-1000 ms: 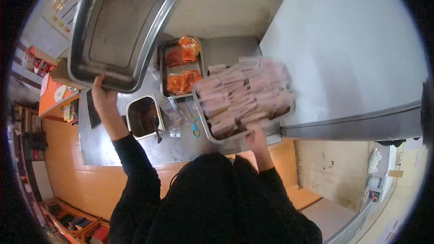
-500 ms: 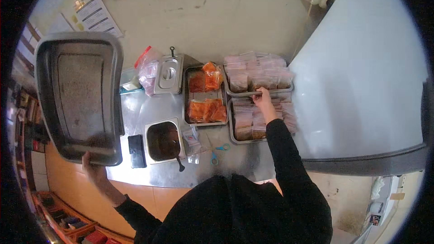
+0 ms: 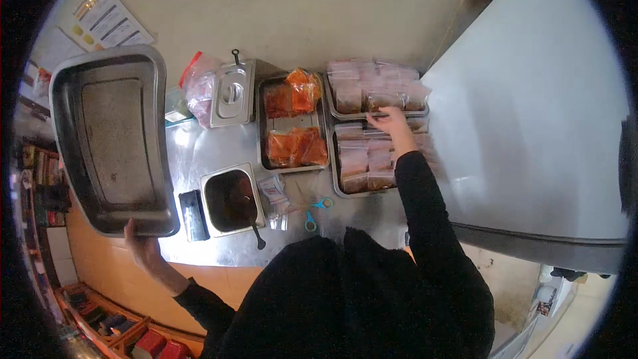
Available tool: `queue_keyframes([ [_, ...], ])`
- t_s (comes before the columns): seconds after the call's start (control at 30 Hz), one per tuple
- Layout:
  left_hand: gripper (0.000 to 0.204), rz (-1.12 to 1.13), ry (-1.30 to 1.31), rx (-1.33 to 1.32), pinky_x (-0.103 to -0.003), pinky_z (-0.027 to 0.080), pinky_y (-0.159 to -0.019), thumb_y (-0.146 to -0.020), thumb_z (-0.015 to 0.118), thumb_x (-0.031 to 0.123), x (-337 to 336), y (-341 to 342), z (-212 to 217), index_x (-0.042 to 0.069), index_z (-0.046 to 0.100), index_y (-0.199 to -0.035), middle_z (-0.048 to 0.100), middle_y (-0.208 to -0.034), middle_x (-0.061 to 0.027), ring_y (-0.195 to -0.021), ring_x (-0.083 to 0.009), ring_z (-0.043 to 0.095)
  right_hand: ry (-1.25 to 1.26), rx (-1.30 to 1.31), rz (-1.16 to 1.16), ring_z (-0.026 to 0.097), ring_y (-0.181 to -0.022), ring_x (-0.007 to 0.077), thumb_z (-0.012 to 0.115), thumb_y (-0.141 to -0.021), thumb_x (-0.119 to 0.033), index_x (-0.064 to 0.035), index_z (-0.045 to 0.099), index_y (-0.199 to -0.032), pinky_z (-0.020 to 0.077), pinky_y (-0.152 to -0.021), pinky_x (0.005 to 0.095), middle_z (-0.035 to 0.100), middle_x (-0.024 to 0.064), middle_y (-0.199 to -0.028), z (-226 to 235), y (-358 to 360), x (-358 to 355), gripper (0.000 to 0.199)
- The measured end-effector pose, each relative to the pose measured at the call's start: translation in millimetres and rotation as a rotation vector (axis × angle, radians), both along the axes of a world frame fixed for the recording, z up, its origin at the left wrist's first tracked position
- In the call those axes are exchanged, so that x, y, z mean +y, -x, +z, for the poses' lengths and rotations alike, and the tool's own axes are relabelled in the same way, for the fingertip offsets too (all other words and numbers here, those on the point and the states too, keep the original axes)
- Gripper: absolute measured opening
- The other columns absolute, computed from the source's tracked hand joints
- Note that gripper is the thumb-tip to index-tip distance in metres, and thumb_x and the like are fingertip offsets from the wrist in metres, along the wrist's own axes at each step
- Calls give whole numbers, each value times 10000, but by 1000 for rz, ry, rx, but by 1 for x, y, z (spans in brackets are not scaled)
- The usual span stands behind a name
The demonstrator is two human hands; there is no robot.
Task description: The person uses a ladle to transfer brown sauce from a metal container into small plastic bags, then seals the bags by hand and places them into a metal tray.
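At the left, my left hand [image 3: 143,249] grips the near edge of an empty dark grey metal tray [image 3: 70,139], tilted up off the counter. My right hand [image 3: 393,126] holds the near rim of the back right tray [image 3: 345,118], its fingers curled at the edge. Rows of small clear sachets [image 3: 379,98] with brownish contents fill that tray. Just nearer, a second tray [image 3: 355,195] of similar sachets lies partly under my right wrist. Beside both stands a tray [image 3: 263,134] with flat clear packets of orange-red food [image 3: 298,146].
On the steel counter [image 3: 189,159] are a square metal container [image 3: 229,203] of dark liquid with a ladle handle, a black box-like object [image 3: 193,215], blue-handled scissors [image 3: 310,221], small plastic bags [image 3: 274,191] and a lidded steel container [image 3: 232,93]. A large white surface [image 3: 525,113] bounds the right.
The view has shifted, so the counter things sit higher and slightly left. Both hands stay at their trays; the right hand's fingers look a little more spread along the rim.
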State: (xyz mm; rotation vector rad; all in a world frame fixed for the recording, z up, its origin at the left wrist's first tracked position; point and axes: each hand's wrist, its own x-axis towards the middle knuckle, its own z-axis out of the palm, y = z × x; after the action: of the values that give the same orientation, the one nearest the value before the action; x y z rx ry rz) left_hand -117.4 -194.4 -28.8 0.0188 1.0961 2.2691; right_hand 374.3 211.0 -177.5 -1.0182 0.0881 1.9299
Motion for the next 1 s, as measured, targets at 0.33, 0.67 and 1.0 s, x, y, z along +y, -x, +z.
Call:
queue_keyframes([
  [0.33,335,-45,52,16,-402,352,-869,-727,531,36,24,-26,11,-52,425,-1033,459,-1052,-162,-994,-262,424,-59,85,130,154,-1177,446,400,-779,8,53,62,-1226,210,-980,489,-8,295,-1295,42,-20,-21,562],
  [0.67,236,-181,-5,-4,-398,396,-820,-734,518,46,22,-44,11,-39,486,-952,511,-951,-148,-914,-246,480,-789,-302,632,534,-939,252,516,-781,-212,22,476,-1048,419,-834,360,511,220,-1039,141,-51,-80,357],
  [1.0,207,-250,239,307,-334,433,-654,-628,563,138,-10,-185,6,1,524,-778,518,-743,-77,-723,-189,514,-607,-289,1181,547,-880,187,543,-775,-294,-53,345,-1194,449,-734,315,554,132,-994,92,-101,-267,523],
])
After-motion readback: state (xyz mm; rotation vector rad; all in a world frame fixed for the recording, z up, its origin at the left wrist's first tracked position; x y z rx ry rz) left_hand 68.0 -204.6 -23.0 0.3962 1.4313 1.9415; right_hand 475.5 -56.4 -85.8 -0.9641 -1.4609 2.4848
